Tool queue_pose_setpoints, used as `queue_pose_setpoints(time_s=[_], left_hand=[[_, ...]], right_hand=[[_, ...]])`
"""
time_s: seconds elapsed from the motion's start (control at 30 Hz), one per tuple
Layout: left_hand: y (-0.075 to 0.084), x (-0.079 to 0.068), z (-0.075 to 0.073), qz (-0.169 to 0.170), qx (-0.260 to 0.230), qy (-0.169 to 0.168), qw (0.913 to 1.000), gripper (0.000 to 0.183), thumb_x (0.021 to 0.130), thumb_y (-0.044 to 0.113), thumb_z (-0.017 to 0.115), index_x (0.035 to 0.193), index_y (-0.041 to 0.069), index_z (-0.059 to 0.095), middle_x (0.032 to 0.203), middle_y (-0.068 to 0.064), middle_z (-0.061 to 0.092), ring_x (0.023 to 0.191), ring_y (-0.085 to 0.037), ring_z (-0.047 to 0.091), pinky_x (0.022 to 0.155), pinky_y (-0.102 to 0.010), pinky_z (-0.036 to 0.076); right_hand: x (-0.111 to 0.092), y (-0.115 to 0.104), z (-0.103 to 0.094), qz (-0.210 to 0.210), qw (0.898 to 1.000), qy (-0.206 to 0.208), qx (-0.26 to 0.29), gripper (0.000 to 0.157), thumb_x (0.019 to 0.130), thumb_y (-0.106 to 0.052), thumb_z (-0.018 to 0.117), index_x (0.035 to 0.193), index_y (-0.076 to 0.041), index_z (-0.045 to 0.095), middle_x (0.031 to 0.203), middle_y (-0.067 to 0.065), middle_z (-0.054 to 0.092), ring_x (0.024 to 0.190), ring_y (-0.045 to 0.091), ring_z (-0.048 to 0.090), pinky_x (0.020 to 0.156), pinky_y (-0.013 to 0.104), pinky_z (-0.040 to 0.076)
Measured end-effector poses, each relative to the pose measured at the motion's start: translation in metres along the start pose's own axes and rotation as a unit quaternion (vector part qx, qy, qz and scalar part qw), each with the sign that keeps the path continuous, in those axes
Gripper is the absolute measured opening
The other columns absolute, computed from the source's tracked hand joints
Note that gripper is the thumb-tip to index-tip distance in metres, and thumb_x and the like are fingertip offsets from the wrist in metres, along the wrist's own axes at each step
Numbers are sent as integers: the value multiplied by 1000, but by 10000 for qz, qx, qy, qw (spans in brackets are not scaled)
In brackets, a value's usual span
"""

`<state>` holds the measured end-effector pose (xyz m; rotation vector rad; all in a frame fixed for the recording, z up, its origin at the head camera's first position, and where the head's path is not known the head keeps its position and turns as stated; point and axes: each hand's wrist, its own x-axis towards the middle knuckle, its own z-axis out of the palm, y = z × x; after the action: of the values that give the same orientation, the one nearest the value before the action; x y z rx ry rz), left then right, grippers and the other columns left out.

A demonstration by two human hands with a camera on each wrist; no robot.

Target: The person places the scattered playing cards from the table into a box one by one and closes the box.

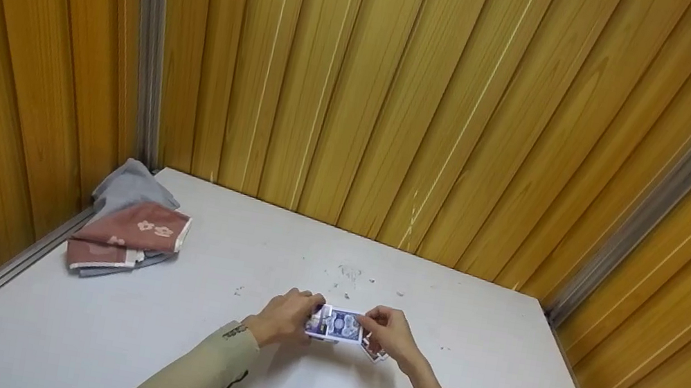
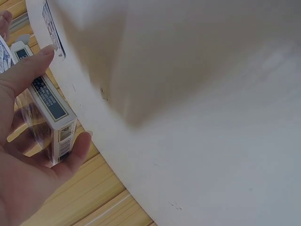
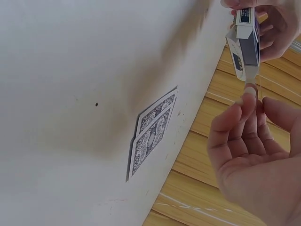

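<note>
At three o'clock from my left hand [image 1: 285, 317], which grips the card box [image 2: 50, 102], my right hand [image 1: 393, 337] pinches at its open end; its long axis runs nine to three, loose cards [image 3: 151, 140] at four.

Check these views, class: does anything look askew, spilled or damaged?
Yes: dark marks towards the back of the white table interrupt its plain surface; they could be scuffs or dirt. The grey and red cloth lies rumpled at the left.
</note>
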<state>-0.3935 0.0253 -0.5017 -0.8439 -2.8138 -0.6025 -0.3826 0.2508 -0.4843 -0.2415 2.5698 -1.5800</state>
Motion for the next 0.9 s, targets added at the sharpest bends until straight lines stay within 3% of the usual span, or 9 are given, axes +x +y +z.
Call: queue_pose_setpoints(time_s=[0.33,0.7,0.9], left_hand=[[5,2,-1,-44,-94,-95,9999,65,57,18,81,115,18,54,96,1,59,85,-16,51,71,-31,47],[3,2,-2,-61,-207,-87,9997,65,54,15,81,113,18,55,92,2,59,82,-15,51,69,-31,47],[2,2,-2,-1,-98,-1,10000,62,55,17,81,111,17,55,90,2,59,80,-15,51,66,-30,46]], right_hand=[[3,-7,8,-155,9998,115,-101,20,84,-21,62,86,-1,63,66,2,56,49,9,45,43,21,38],[6,-14,18,-28,9995,170,-259,19,84,-23,62,85,-4,65,69,9,62,47,10,49,44,21,42],[5,-15,20,-144,9997,131,-177,19,85,-15,58,89,3,65,68,15,62,44,9,47,41,20,40]])
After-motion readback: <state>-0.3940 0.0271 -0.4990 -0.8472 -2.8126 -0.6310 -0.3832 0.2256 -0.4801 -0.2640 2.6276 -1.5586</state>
